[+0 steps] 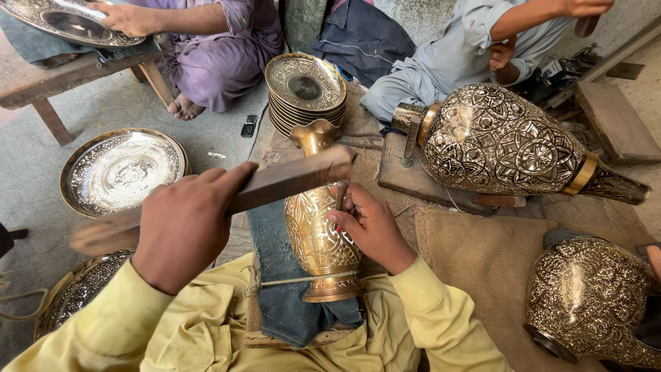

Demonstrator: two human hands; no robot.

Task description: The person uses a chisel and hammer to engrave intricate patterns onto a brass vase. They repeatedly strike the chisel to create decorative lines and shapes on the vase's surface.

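A golden engraved brass vase (pixel 318 234) lies on a denim-wrapped wooden board (pixel 275 275) in front of me, tied down with a cord, its flared mouth pointing away. My left hand (pixel 182 231) grips a flat wooden mallet stick (pixel 275 182), raised above the vase. My right hand (pixel 370 224) rests on the vase's side and pinches a small metal chisel (pixel 340 195) against its surface. My sleeves are yellow.
A stack of engraved plates (pixel 305 93) stands beyond the vase. A large engraved tray (pixel 120 172) lies on the floor at left, another (pixel 72 293) below it. Big ornate vases (pixel 506 141) (pixel 585 300) lie at right on burlap. Two people sit at the far side.
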